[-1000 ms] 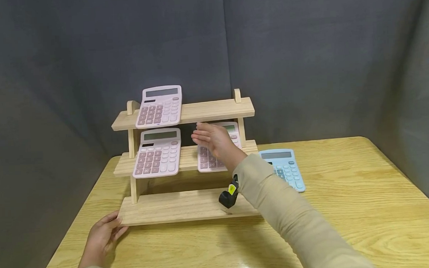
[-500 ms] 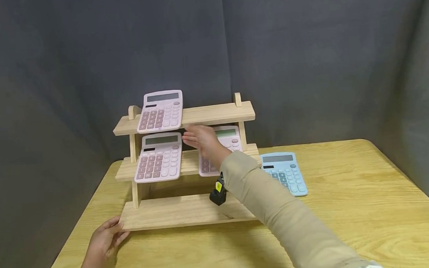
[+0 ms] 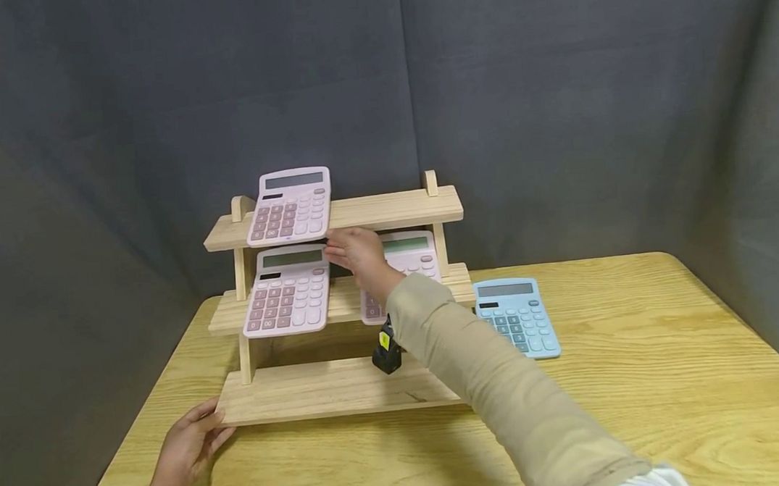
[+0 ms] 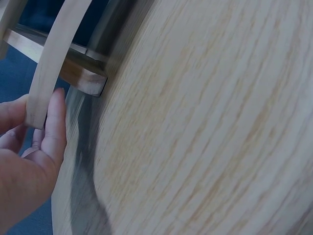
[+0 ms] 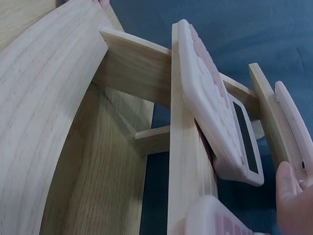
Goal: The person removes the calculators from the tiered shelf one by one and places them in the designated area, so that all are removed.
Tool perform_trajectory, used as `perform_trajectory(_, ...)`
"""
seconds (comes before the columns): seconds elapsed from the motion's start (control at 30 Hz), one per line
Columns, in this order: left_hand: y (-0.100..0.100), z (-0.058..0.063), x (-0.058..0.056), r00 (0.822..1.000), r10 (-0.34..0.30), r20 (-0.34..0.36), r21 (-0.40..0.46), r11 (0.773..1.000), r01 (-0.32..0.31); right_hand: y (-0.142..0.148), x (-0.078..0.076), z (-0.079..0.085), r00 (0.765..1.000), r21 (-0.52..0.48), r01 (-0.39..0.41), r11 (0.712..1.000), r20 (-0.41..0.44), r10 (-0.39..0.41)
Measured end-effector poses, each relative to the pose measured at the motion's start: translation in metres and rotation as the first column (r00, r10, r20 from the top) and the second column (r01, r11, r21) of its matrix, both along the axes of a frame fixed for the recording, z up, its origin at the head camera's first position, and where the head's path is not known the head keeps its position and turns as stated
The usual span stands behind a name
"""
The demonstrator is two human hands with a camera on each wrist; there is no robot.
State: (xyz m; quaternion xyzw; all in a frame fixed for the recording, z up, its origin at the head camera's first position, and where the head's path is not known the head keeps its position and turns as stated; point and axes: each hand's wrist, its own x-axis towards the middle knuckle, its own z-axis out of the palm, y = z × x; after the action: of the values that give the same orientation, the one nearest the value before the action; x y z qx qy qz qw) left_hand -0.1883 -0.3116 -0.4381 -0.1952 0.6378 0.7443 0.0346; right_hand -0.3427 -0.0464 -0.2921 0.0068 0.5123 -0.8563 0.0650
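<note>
A three-tier wooden display shelf (image 3: pixel 344 390) stands on the table. My left hand (image 3: pixel 186 444) grips the left front corner of its bottom board; in the left wrist view the thumb and fingers (image 4: pixel 56 127) are on either side of the board's end. My right hand (image 3: pixel 360 255) reaches up with straight fingers, fingertips right at the lower right corner of the pink calculator (image 3: pixel 290 207) leaning on the top tier. On the middle tier lean a left pink calculator (image 3: pixel 287 291) and a right pink calculator (image 3: pixel 409 253), the latter partly hidden behind my right hand and sleeve.
A blue calculator (image 3: pixel 520 321) lies on the wooden table (image 3: pixel 662 347) to the right of the shelf, partly covered by my right sleeve. A dark grey curtain (image 3: pixel 554 120) hangs behind and at the sides. A black wrist camera (image 3: pixel 386 355) hangs under my right wrist.
My right hand has moved left from in front of the right middle calculator to the top calculator's lower right corner. My left hand keeps its grip. The head view has shifted slightly.
</note>
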Motion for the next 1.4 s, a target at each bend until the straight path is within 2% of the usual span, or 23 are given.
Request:
perform_trajectory(0.3, -0.002, -0.002, 0.001, 1.000, 0.017, -0.010, -0.004, 1.000, -0.017, -0.013, 0.003, 0.001, 0.996, -0.002, 0.086, 0.996, 0.012, -0.086)
perform_trajectory(0.53, -0.003, -0.001, 0.002, 1.000, 0.007, -0.019, -0.012, 1.000, -0.007, -0.018, 0.005, 0.005, 0.999, 0.018, 0.045, 0.999, 0.018, -0.045)
perform_trajectory(0.67, -0.004, 0.000, 0.003, 0.999, 0.027, -0.028, 0.023, 0.999, -0.026, -0.021, 0.004, 0.008, 0.998, 0.016, 0.049, 0.999, 0.045, -0.050)
perform_trajectory(0.8, -0.004, 0.001, 0.004, 0.999, 0.033, -0.028, 0.029, 0.999, -0.032, -0.023, 0.002, 0.009, 0.993, -0.007, 0.080, 0.997, 0.090, -0.079)
perform_trajectory(1.1, 0.003, 0.004, 0.001, 1.000, 0.015, -0.017, -0.051, 0.999, -0.016, -0.026, 0.000, 0.013, 0.980, -0.088, 0.169, 0.982, 0.120, -0.158)
perform_trajectory(1.23, 0.004, 0.005, 0.002, 1.000, 0.026, -0.016, -0.043, 0.999, -0.027, -0.027, 0.000, 0.013, 0.978, -0.103, 0.178, 0.979, 0.130, -0.164)
perform_trajectory(1.4, 0.005, 0.007, 0.004, 1.000, 0.025, -0.016, -0.059, 0.998, -0.026, -0.028, -0.001, 0.012, 0.978, -0.168, 0.184, 0.969, 0.132, -0.163)
